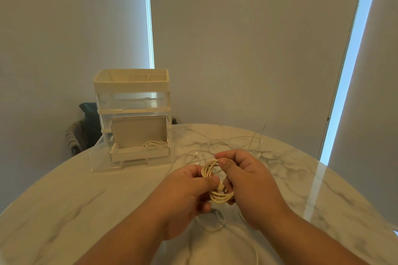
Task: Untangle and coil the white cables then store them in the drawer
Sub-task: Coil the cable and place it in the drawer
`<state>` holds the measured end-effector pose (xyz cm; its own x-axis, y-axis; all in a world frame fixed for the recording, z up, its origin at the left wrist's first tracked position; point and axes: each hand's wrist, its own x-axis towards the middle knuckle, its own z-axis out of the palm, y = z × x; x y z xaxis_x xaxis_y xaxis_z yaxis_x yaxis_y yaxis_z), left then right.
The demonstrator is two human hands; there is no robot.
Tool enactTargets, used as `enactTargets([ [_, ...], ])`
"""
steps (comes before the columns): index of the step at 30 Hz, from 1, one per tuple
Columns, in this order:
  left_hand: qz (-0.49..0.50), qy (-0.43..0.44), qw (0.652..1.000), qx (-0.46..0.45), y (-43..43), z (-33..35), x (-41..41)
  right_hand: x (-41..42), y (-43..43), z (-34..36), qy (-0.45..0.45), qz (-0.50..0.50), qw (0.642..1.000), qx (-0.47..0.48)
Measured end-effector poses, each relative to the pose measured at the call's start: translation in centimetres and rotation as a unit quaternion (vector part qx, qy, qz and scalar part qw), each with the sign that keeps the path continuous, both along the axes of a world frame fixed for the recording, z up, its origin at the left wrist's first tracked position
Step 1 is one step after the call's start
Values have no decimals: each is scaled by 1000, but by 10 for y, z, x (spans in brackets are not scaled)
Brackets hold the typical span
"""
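Both hands hold a coiled white cable (216, 187) above the marble table (86, 204). My left hand (189, 193) pinches the coil's left side, with its thumb near the plug end. My right hand (245, 180) grips the coil's top and right side. Loose white cables (232, 142) lie tangled on the table beyond my hands. Another cable (215, 221) trails under my wrists toward me. The clear organiser (132, 101) stands at the left, its bottom drawer (140, 153) pulled open with one coiled cable (154, 145) inside.
A dark chair with cloth on it (84, 129) stands behind the organiser past the table's far edge. Closed blinds fill the background. The table edge curves round at left and right.
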<state>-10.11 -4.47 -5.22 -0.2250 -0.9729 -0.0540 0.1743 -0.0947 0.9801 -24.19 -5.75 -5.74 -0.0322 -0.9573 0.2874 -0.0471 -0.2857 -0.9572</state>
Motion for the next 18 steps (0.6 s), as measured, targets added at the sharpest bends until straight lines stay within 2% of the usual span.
enactTargets([
  [6, 25, -139, 988, -60, -2, 0, 7, 0, 2, 3, 57, 10, 998, 13],
  [11, 83, -288, 946, -124, -7, -3, 15, 6, 4, -1, 89, 18, 996, -10],
  [14, 72, -283, 949, -116, -6, 1, 14, 8, 4, -3, 94, 13, 995, -20],
  [18, -18, -181, 980, -86, -5, 5, 19, 2, -1, -1, 75, -14, 997, -19],
])
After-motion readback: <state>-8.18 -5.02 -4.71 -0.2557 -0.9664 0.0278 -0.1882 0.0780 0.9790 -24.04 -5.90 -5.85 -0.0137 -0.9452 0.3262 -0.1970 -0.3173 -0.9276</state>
